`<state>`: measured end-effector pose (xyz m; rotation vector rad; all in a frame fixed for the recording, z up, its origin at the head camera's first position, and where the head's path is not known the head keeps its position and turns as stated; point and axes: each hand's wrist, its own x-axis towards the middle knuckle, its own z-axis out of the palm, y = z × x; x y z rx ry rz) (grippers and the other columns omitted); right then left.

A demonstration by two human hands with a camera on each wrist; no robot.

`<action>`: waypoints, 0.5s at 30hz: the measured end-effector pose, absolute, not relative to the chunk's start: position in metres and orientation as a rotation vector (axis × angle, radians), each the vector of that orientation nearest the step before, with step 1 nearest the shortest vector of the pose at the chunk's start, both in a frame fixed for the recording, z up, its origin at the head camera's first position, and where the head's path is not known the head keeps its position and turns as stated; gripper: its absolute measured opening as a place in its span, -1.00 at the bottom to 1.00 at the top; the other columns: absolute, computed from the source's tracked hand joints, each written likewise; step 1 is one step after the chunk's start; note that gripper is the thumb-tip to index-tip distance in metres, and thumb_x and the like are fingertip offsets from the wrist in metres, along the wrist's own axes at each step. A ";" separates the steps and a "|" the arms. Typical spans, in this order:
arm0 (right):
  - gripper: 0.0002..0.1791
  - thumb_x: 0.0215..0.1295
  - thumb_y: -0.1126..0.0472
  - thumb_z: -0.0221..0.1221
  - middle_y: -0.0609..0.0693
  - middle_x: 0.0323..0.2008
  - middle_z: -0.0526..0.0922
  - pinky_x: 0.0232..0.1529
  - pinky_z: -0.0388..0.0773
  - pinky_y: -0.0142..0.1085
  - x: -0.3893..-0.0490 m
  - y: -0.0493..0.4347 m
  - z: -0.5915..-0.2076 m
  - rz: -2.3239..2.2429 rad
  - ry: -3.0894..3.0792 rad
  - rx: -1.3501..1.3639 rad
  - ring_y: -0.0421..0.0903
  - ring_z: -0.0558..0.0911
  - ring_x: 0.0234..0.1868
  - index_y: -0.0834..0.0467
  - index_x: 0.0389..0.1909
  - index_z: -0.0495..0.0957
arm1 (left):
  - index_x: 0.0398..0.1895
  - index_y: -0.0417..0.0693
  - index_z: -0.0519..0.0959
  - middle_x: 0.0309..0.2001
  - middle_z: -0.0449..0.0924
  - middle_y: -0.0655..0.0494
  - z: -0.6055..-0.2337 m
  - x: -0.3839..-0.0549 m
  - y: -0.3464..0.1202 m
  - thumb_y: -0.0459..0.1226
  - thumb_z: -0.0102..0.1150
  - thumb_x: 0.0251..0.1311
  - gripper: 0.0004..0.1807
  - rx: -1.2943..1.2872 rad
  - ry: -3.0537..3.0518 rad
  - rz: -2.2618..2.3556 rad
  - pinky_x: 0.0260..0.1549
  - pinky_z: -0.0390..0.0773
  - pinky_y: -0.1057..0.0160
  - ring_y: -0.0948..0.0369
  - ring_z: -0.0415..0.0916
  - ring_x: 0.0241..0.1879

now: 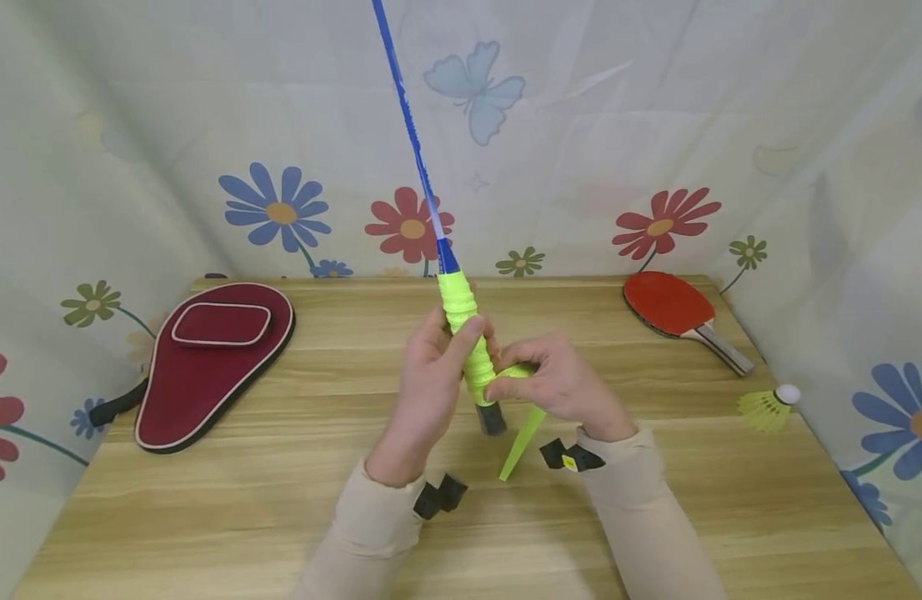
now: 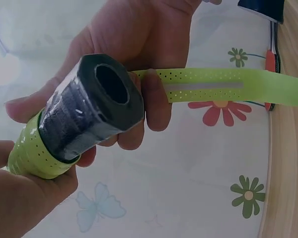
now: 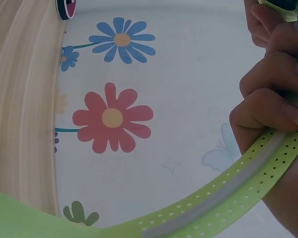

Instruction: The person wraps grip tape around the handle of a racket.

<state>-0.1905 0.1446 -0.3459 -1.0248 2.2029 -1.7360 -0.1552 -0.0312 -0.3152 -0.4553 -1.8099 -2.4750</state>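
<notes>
A badminton racket (image 1: pixel 411 125) with a blue shaft slants up and away over the table. Around its handle run ridged turns of neon yellow-green grip tape (image 1: pixel 457 293), and the dark butt end (image 1: pixel 492 419) is bare. My left hand (image 1: pixel 425 383) grips the wrapped handle, thumb along the top. Close beside it, my right hand (image 1: pixel 569 385) pinches the tape near the butt, and a loose tail (image 1: pixel 523 446) hangs below. In the left wrist view the octagonal butt (image 2: pixel 84 109) shows a hollow centre. Perforations and a grey strip mark the tape (image 3: pixel 223 201) in the right wrist view.
A maroon paddle case (image 1: pixel 206 367) lies at the left of the wooden table (image 1: pixel 243 525). On the right are a red table tennis paddle (image 1: pixel 667 302) and a yellow shuttlecock (image 1: pixel 764 408). Flower-printed curtains (image 1: pixel 551 167) stand behind and at both sides.
</notes>
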 end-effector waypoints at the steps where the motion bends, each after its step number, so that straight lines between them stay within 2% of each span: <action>1: -0.71 0.02 0.11 0.45 -0.02 -0.33 0.74 -0.29 0.60 -0.27 -0.190 0.144 -0.346 -1.736 2.202 -1.032 -0.03 0.62 -0.35 0.20 -0.28 0.74 | 0.31 -0.05 0.29 -0.24 0.44 -0.10 -0.315 -0.155 -0.031 -0.14 0.02 0.43 -0.54 -0.466 -1.818 -2.461 -0.25 0.56 0.24 0.11 0.44 -0.30; 5: -0.67 0.00 0.05 0.44 -0.02 -0.31 0.75 -0.24 0.61 -0.26 -0.190 0.142 -0.347 -1.733 2.183 -1.071 -0.04 0.65 -0.33 0.21 -0.29 0.74 | 0.31 -0.06 0.28 -0.31 0.42 -0.10 -0.315 -0.155 -0.031 -0.15 -0.01 0.45 -0.56 -0.516 -1.837 -2.430 -0.33 0.52 0.27 0.11 0.41 -0.37; 15: -0.62 0.11 0.01 0.37 0.03 -0.39 0.69 -0.39 0.58 -0.26 -0.192 0.144 -0.351 -1.790 2.032 -1.185 -0.04 0.58 -0.44 0.27 -0.26 0.72 | 0.33 -0.07 0.30 -0.38 0.41 -0.02 -0.314 -0.154 -0.033 -0.14 -0.02 0.45 -0.55 -0.526 -1.786 -2.484 -0.41 0.51 0.29 0.15 0.40 -0.46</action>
